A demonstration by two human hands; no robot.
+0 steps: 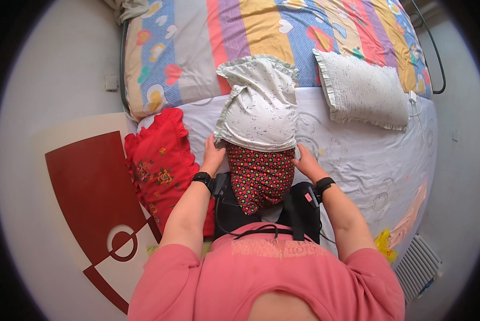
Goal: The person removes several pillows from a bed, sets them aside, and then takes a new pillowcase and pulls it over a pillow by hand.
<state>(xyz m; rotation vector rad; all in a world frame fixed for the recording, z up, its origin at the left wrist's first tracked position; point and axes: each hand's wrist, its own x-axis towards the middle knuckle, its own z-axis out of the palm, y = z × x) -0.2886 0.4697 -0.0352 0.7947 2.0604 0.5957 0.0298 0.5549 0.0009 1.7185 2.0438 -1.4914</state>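
A white pillowcase (260,116) with a small leaf print and ruffled edges covers the far part of a pillow in front of me. The near part, in a dark cover with multicoloured dots (262,172), sticks out of its opening and reaches down between my legs. At the left corner of the opening, my left hand (213,156) grips the pillowcase hem. My right hand (307,162) holds the hem at the opposite corner, its thumb against the dotted cover. Fingertips of both hands are partly hidden. The pillowcase's far end lies loose and creased.
To the left rests a red ruffled pillow (163,172) with embroidered flowers. A white quilted pillow (364,90) lies at the right, near a white plug and cable (412,97). A striped quilt (260,28) spans the far side of the white bedsheet (344,160). Yellow plastic (384,244) lies right.
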